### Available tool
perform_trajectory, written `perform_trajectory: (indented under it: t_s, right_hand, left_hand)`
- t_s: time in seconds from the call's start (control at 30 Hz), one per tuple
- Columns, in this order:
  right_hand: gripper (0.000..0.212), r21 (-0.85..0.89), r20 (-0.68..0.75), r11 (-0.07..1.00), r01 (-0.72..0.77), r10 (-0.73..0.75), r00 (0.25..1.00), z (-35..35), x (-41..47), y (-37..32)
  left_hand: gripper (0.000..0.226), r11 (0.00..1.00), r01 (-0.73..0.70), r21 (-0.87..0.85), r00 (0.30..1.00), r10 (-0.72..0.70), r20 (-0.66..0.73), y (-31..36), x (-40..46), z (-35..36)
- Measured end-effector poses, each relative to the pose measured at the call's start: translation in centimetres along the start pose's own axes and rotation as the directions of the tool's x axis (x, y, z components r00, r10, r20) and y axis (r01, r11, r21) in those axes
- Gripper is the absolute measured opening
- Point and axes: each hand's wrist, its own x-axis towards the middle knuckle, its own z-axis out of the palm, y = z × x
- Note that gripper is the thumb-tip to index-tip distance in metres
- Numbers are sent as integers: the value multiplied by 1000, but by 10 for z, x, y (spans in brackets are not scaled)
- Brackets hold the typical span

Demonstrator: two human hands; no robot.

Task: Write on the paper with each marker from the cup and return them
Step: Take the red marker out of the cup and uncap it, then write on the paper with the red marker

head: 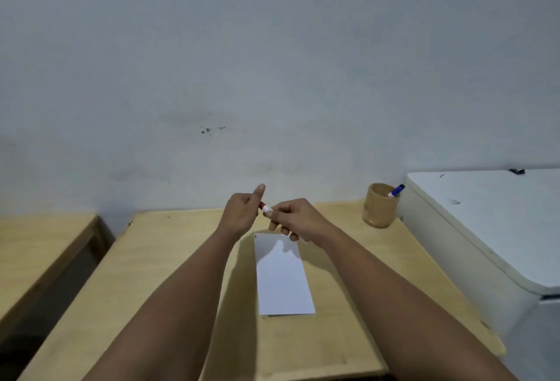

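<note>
Both hands meet above the far end of a white paper (pixel 283 283) lying on the wooden table (pixel 169 259). Between them is a red marker (pixel 265 207) with a white barrel. My right hand (pixel 295 218) grips the barrel. My left hand (pixel 242 214) holds its red cap end, thumb raised. Most of the marker is hidden by fingers, and I cannot tell if cap and barrel are joined. A wooden cup (pixel 380 206) stands at the table's far right corner with a blue marker (pixel 396 191) leaning out of it.
A white appliance or cabinet (pixel 485 220) stands right beside the table, next to the cup. A second wooden table (pixel 36 253) is at the left across a narrow gap. A pale wall (pixel 272 62) rises directly behind the table.
</note>
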Motion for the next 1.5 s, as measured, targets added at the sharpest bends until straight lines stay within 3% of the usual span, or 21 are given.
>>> perform_trajectory:
  t_s: [0.1,0.23,0.3,0.37,0.47,0.53,0.63,0.7,0.73,0.9,1.0,1.07,1.17,1.27,1.33,1.5]
  right_hand:
    - [27,-13,35,998,55,-55,998,30,11,-6]
    - [19,-365,-75,889,277,-325,943,54,24,0]
    - [18,-361,-113,897,253,-311,943,54,28,9]
    - [16,-241,-190,954,178,-227,955,49,33,20]
    - [21,54,-271,993,109,-91,958,41,40,26]
    - [21,253,-312,964,86,-3,950,34,40,23]
    - [27,616,-302,786,58,167,939,22,39,14]
    - [35,736,-282,674,62,223,933,14,40,14]
    - [39,741,-282,668,71,212,936,10,40,16]
    - [21,616,-363,780,113,153,919,4,34,20]
    - [23,590,-423,802,96,205,883,4,34,16]
    - [31,589,-443,804,87,231,866,5,35,15]
    - [18,541,-457,836,92,201,866,11,34,20]
    - [22,487,-468,868,94,168,868,22,34,27]
    - [28,470,-462,880,72,176,869,30,36,33]
    - [20,389,-377,921,38,121,918,53,40,50]
  left_hand:
    - [56,999,35,1,999,-35,-9,-12,-5,-29]
    - [53,986,126,-113,958,-150,-242,-26,4,-64]
    - [61,980,136,143,947,-86,-311,-42,9,-84]
    - [64,853,103,511,971,26,-239,-59,9,-92]
    - [58,514,-35,857,999,29,23,-84,5,-78]
    - [56,354,-130,926,991,34,127,-101,-3,-66]
    - [57,287,-178,941,983,99,156,-121,-13,-60]
    - [57,299,-185,936,981,118,157,-124,-12,-60]
    - [56,327,-182,927,981,124,148,-124,-11,-60]
    - [65,440,-64,896,993,120,12,-115,-20,-66]
    - [58,583,-58,810,960,255,-115,-107,-26,-69]
    - [54,623,-223,749,923,382,-43,-99,-33,-66]
    - [56,600,-453,659,871,455,184,-86,-58,-48]
    - [75,666,-437,605,897,277,343,-86,-83,-27]
    - [87,656,-401,639,901,157,404,-91,-90,-18]
    - [88,598,-409,689,900,141,412,-107,-94,-12]
